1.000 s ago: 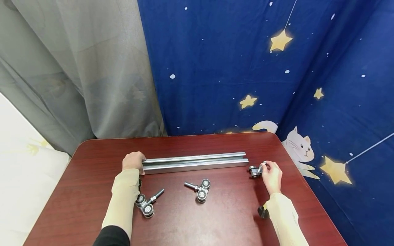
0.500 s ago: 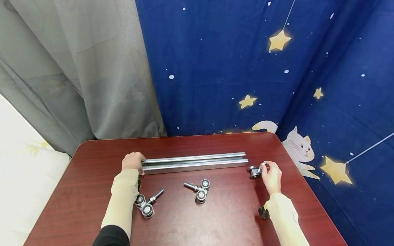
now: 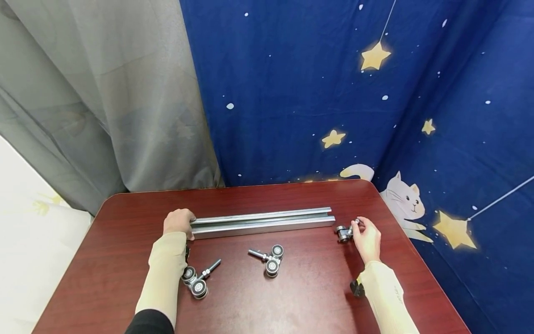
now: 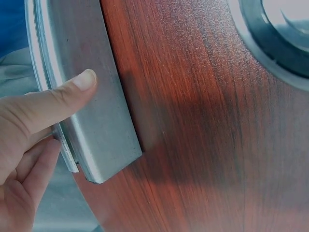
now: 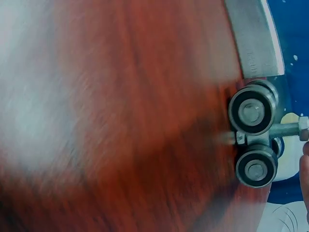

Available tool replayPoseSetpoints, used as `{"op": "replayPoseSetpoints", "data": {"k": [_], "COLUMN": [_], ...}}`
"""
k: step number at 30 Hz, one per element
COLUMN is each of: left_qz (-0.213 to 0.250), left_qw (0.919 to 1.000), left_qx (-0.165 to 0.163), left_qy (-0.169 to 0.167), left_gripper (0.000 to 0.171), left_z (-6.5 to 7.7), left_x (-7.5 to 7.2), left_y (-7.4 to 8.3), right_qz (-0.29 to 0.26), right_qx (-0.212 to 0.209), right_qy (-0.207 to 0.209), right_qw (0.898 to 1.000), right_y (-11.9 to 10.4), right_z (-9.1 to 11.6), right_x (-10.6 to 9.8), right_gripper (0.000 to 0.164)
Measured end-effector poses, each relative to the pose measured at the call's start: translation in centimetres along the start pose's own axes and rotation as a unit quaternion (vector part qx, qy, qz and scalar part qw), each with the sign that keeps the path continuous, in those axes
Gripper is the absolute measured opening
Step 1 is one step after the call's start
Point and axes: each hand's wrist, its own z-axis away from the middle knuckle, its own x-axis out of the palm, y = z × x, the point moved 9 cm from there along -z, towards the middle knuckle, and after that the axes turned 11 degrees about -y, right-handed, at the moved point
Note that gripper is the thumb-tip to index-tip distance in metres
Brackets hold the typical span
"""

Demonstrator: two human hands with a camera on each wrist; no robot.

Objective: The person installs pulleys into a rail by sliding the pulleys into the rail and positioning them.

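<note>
A metal channel rail (image 3: 263, 224) lies across the table with its slot facing up. At its left end my left hand (image 3: 178, 221) grips it; in the left wrist view the thumb (image 4: 72, 94) presses the side wall and the other fingers are on the far side. My right hand (image 3: 367, 239) pinches the bolt of a roller trolley (image 3: 344, 233) just beyond the rail's right end. In the right wrist view the trolley's wheels (image 5: 252, 111) stand beside the rail's end, and only a fingertip edge shows.
Two more roller trolleys lie on the reddish-brown table (image 3: 308, 297): one (image 3: 272, 260) in front of the rail's middle, another (image 3: 196, 281) beside the left forearm. A blue curtain (image 3: 292, 93) and a grey curtain (image 3: 154, 93) hang behind the table's far edge.
The view has shifted very slightly. Both hands keep their holds, and the rail and trolleys stay essentially in place.
</note>
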Motion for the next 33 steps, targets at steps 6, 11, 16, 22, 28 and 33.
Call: {"op": "replayPoseSetpoints", "data": {"k": [6, 11, 16, 22, 28, 33], "left_qz": [0.005, 0.017, 0.024, 0.026, 0.022, 0.018], "left_qw": [1.0, 0.9997, 0.9996, 0.9994, 0.9994, 0.9996], "left_qx": [-0.001, -0.003, -0.007, -0.007, -0.011, -0.01], "left_qy": [-0.008, -0.02, -0.017, -0.021, -0.023, -0.017], "left_gripper": [0.058, 0.059, 0.059, 0.06, 0.061, 0.062], "left_z": [0.0, 0.1, 0.1, 0.2, 0.2, -0.1], "left_x": [0.1, 0.1, 0.0, 0.2, 0.2, 0.2], "left_y": [-0.1, -0.1, -0.2, 0.1, 0.0, -0.3], "right_qz": [0.014, 0.018, 0.02, 0.028, 0.033, 0.042], "right_qx": [0.012, 0.011, 0.009, 0.01, -0.006, -0.029], "right_qy": [-0.008, -0.021, -0.027, -0.031, -0.034, -0.026], "right_qw": [1.0, 1.0, 0.999, 0.999, 0.999, 0.998], "right_y": [0.1, -0.2, -0.4, -0.3, -0.3, -1.1], "right_z": [-0.4, -0.8, -1.1, -1.7, -2.5, -3.5], "right_x": [-0.1, 0.0, -0.1, -0.1, 0.2, 0.3], "right_gripper": [0.013, 0.013, 0.012, 0.012, 0.011, 0.011]}}
